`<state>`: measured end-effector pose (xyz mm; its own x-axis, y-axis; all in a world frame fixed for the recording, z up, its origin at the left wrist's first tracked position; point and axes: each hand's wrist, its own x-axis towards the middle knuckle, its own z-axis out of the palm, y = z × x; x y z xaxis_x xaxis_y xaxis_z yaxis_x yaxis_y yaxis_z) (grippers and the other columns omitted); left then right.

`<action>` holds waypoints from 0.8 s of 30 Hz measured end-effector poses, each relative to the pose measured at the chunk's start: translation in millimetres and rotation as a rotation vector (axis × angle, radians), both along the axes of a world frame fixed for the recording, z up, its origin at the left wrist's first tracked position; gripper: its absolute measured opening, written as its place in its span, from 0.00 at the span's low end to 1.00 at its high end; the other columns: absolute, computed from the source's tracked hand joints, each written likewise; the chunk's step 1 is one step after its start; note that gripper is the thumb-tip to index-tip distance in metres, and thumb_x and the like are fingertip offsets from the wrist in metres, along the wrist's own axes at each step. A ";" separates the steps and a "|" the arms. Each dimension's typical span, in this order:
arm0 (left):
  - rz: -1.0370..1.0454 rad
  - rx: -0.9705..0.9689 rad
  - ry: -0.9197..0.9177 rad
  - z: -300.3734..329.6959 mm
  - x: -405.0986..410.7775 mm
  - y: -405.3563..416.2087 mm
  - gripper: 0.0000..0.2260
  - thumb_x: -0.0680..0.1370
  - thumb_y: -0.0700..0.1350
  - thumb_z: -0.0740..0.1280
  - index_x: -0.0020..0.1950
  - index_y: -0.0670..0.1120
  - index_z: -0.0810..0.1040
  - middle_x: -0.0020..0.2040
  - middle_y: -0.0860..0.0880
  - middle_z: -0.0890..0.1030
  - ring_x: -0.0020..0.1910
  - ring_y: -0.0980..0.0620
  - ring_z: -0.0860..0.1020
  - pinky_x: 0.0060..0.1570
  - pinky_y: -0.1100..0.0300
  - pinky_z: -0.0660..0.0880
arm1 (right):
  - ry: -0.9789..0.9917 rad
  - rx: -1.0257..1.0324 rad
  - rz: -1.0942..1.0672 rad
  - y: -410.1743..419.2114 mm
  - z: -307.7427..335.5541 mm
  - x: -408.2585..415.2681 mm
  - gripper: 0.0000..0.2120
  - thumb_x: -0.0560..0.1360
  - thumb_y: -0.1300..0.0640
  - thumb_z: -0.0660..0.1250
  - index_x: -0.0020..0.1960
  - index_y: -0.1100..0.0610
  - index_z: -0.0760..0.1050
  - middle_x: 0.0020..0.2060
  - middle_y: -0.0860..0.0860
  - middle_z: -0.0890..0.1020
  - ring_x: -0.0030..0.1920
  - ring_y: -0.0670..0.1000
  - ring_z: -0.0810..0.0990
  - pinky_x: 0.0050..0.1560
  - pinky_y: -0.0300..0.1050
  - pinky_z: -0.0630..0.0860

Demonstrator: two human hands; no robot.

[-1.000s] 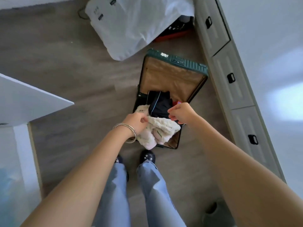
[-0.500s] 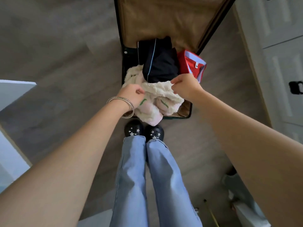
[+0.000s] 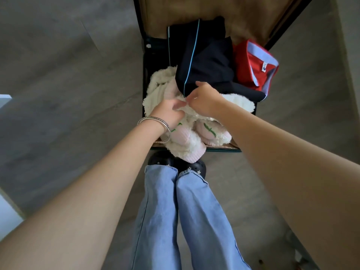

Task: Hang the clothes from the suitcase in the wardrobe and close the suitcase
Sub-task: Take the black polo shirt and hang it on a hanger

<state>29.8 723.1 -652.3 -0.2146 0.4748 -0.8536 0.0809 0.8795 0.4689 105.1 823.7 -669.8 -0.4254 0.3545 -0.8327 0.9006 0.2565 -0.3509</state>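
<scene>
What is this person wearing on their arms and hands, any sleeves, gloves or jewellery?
Both arms are bare right up to the frame's edge, with no sleeves or gloves in view. The left hand has thin silver bangles stacked at the wrist, one of them looking beaded or textured. The right hand and its wrist carry nothing that shows; no rings can be made out.

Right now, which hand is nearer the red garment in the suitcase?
The right hand. It grips the cream fleece garment at the navy garment's lower edge, left of and below the red garment. The left hand holds the fleece farther left.
</scene>
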 end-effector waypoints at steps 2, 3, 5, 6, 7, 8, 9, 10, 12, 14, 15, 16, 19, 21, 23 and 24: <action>-0.008 -0.019 -0.014 -5.9 4.9 -0.9 0.19 0.78 0.41 0.60 0.68 0.50 0.70 0.69 0.50 0.71 0.65 0.49 0.73 0.62 0.58 0.69 | -0.037 0.002 -0.010 1.8 -7.7 0.3 0.15 0.77 0.62 0.56 0.59 0.63 0.76 0.57 0.60 0.78 0.55 0.57 0.76 0.49 0.44 0.69; -0.010 -0.024 -0.013 -6.7 6.9 -1.3 0.18 0.78 0.41 0.60 0.68 0.50 0.70 0.69 0.50 0.71 0.66 0.49 0.72 0.64 0.58 0.68 | -0.042 0.014 -0.021 3.2 -7.9 0.9 0.14 0.78 0.62 0.56 0.59 0.64 0.75 0.52 0.60 0.78 0.49 0.56 0.74 0.47 0.44 0.67; -0.014 -0.033 -0.011 -6.7 11.5 -0.1 0.18 0.78 0.41 0.60 0.68 0.50 0.71 0.69 0.49 0.71 0.67 0.48 0.71 0.67 0.57 0.68 | -0.031 0.072 -0.095 9.9 -4.3 4.4 0.12 0.78 0.63 0.57 0.54 0.65 0.76 0.43 0.57 0.75 0.44 0.53 0.71 0.42 0.43 0.68; -0.020 -0.037 -0.005 -5.9 12.8 0.0 0.18 0.77 0.41 0.60 0.67 0.51 0.71 0.69 0.49 0.72 0.67 0.48 0.71 0.67 0.55 0.68 | -0.017 0.109 -0.157 13.2 -3.1 6.2 0.10 0.77 0.63 0.58 0.51 0.66 0.76 0.40 0.56 0.76 0.43 0.53 0.73 0.39 0.44 0.70; -0.027 -0.035 -0.005 -0.4 14.9 2.6 0.18 0.77 0.42 0.61 0.67 0.51 0.72 0.69 0.48 0.72 0.66 0.47 0.71 0.67 0.53 0.68 | 0.001 0.143 -0.209 18.8 2.4 8.7 0.08 0.76 0.64 0.59 0.48 0.66 0.76 0.38 0.56 0.77 0.42 0.55 0.76 0.37 0.44 0.73; -0.029 -0.033 -0.017 2.8 16.6 4.0 0.18 0.77 0.42 0.61 0.67 0.51 0.72 0.69 0.48 0.72 0.65 0.46 0.72 0.66 0.53 0.69 | 0.014 0.163 -0.243 22.1 6.6 10.4 0.09 0.76 0.64 0.59 0.49 0.67 0.77 0.39 0.57 0.79 0.42 0.56 0.78 0.37 0.45 0.75; -0.027 -0.030 -0.031 6.2 18.0 6.0 0.19 0.77 0.41 0.60 0.67 0.51 0.71 0.69 0.48 0.72 0.64 0.46 0.73 0.65 0.54 0.70 | 0.020 0.164 -0.259 24.8 11.7 12.0 0.10 0.75 0.64 0.60 0.50 0.67 0.78 0.40 0.58 0.80 0.41 0.57 0.79 0.38 0.46 0.76; -0.023 -0.027 -0.039 10.0 19.5 9.5 0.19 0.77 0.41 0.60 0.68 0.50 0.71 0.68 0.48 0.72 0.60 0.46 0.75 0.61 0.56 0.72 | 0.021 0.150 -0.266 28.0 18.3 13.8 0.12 0.75 0.64 0.60 0.52 0.68 0.78 0.41 0.59 0.81 0.42 0.57 0.79 0.38 0.46 0.77; -0.023 -0.026 -0.008 14.5 20.0 17.9 0.19 0.77 0.41 0.59 0.68 0.50 0.69 0.60 0.47 0.77 0.47 0.48 0.77 0.48 0.60 0.73 | 0.048 0.099 -0.264 31.4 29.9 14.9 0.13 0.76 0.65 0.61 0.56 0.67 0.78 0.49 0.60 0.82 0.48 0.57 0.81 0.47 0.48 0.79; -0.024 -0.031 0.044 13.2 16.1 25.0 0.20 0.78 0.41 0.59 0.69 0.50 0.67 0.44 0.49 0.76 0.33 0.51 0.72 0.35 0.62 0.70 | 0.089 0.046 -0.256 30.3 36.1 14.0 0.13 0.76 0.65 0.61 0.59 0.62 0.78 0.56 0.56 0.81 0.51 0.55 0.79 0.50 0.45 0.77; -0.021 -0.033 0.062 10.9 13.2 28.4 0.20 0.78 0.40 0.59 0.70 0.50 0.67 0.41 0.50 0.74 0.30 0.53 0.69 0.30 0.63 0.67 | 0.107 0.029 -0.240 28.8 36.3 12.7 0.14 0.76 0.65 0.61 0.60 0.59 0.78 0.58 0.55 0.80 0.51 0.54 0.78 0.48 0.43 0.75; -0.033 -0.037 0.071 6.2 10.7 31.5 0.21 0.78 0.40 0.59 0.70 0.50 0.66 0.40 0.50 0.73 0.29 0.53 0.68 0.28 0.64 0.65 | 0.117 0.013 -0.223 27.0 33.0 11.9 0.15 0.76 0.65 0.61 0.60 0.57 0.78 0.59 0.54 0.79 0.52 0.53 0.78 0.48 0.41 0.73; -0.112 -0.062 0.063 -7.0 6.2 38.3 0.20 0.78 0.39 0.58 0.70 0.48 0.67 0.41 0.50 0.72 0.33 0.53 0.69 0.32 0.64 0.64 | 0.116 -0.015 -0.185 17.9 21.1 6.7 0.15 0.76 0.64 0.61 0.60 0.55 0.79 0.63 0.53 0.77 0.62 0.53 0.75 0.51 0.38 0.70; -0.115 -0.078 0.045 -17.7 4.5 38.5 0.18 0.78 0.38 0.57 0.67 0.45 0.70 0.36 0.51 0.69 0.33 0.55 0.67 0.33 0.65 0.63 | 0.114 -0.011 -0.179 11.7 7.1 4.2 0.15 0.76 0.62 0.61 0.59 0.54 0.79 0.66 0.53 0.75 0.65 0.53 0.74 0.53 0.38 0.69; -0.081 -0.056 0.034 -25.6 2.6 34.8 0.20 0.77 0.36 0.56 0.68 0.47 0.70 0.38 0.50 0.72 0.33 0.55 0.67 0.32 0.65 0.63 | 0.105 -0.002 -0.176 9.7 -1.7 2.8 0.14 0.76 0.61 0.61 0.59 0.55 0.79 0.68 0.54 0.72 0.66 0.54 0.72 0.55 0.40 0.71; -0.044 -0.024 0.027 -27.9 1.7 32.1 0.22 0.77 0.35 0.56 0.70 0.49 0.69 0.43 0.49 0.75 0.34 0.54 0.68 0.33 0.65 0.64 | 0.097 0.001 -0.156 10.0 -6.1 2.2 0.14 0.77 0.60 0.60 0.59 0.56 0.79 0.70 0.54 0.69 0.67 0.54 0.72 0.56 0.41 0.72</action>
